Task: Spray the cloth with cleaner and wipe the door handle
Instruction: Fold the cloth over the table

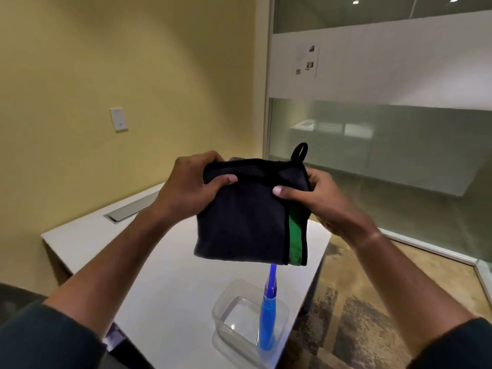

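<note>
Lower centre of the frame: a clear plastic container (226, 312) rests on the white table (165, 283), with a blue spray bottle (268, 312) standing upright inside it. Centre of the frame, above the table: a folded dark cloth (245, 222) with a green stripe is held in the air. The left hand (191, 187) grasps its upper left edge, thumb on the front. The right hand (316, 198) pinches its upper right edge. Upper left: a yellow wall (106, 62) with a white wall plate (118, 119).
</note>
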